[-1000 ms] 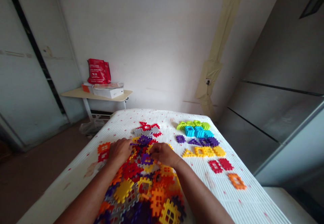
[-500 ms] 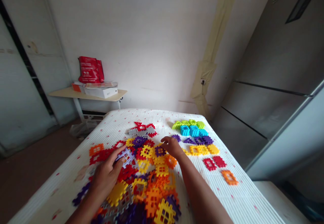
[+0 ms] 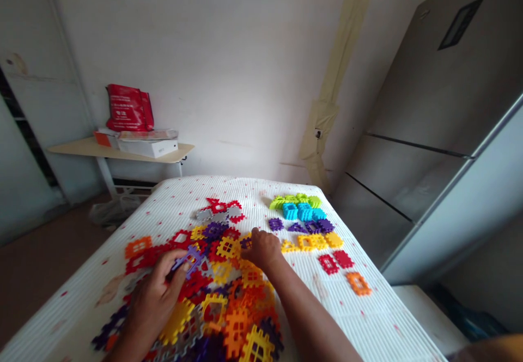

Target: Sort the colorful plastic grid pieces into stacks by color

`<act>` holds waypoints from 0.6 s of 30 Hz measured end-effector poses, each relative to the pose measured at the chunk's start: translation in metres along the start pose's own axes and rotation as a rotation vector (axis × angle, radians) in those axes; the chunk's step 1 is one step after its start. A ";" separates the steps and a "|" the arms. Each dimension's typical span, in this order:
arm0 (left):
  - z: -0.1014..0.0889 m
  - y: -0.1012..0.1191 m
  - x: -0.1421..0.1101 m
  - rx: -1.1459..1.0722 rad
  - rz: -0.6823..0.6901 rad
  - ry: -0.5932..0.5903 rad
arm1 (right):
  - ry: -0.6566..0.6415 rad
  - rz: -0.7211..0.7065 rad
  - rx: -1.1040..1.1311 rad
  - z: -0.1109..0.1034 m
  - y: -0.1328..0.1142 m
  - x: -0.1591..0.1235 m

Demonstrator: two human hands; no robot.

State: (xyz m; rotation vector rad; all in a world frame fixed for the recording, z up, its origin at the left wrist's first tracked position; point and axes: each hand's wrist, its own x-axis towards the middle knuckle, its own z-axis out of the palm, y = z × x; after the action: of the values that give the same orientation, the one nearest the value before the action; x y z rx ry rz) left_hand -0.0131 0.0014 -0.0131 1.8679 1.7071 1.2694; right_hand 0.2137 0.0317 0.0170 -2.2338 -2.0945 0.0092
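My left hand (image 3: 157,288) pinches a purple window tile (image 3: 192,258) between thumb and fingers, over the left side of a mixed pile of notched plastic building tiles. My right hand (image 3: 263,250) reaches to the pile's right side, its fingers curled onto the edge of another purple window tile (image 3: 246,242). Around the two hands lie a yellow window tile (image 3: 226,247), an orange window tile (image 3: 236,326) and a solid yellow tile (image 3: 177,318). Red and grey tiles are mixed among them.
Along the table's right side, tiles lie grouped by colour: lime green (image 3: 300,201), turquoise (image 3: 304,212), purple (image 3: 324,225), yellow (image 3: 314,241), red (image 3: 343,258) and orange (image 3: 358,284). A small side table (image 3: 81,148) carries boxes and a red bag (image 3: 128,108). A grey refrigerator (image 3: 412,116) stands at right.
The view has shifted slightly to the right. My left hand has closed on its purple tile, and my right hand has come down onto the other purple tile.
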 end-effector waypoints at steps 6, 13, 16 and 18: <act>0.003 -0.008 -0.001 0.006 0.016 0.029 | 0.104 0.075 0.047 -0.014 0.027 0.014; 0.009 -0.010 -0.001 -0.078 -0.051 0.017 | 0.291 0.323 0.049 0.007 0.071 0.036; 0.012 -0.011 -0.002 -0.117 -0.072 0.003 | 0.277 0.329 0.036 0.018 0.073 0.041; 0.012 -0.012 -0.002 -0.132 -0.070 -0.010 | 0.265 0.318 0.032 0.021 0.071 0.043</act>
State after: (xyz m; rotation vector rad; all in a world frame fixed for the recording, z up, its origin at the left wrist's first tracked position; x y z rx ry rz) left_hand -0.0111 0.0061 -0.0295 1.7228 1.6268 1.3092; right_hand 0.2859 0.0711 -0.0064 -2.3720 -1.5841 -0.2185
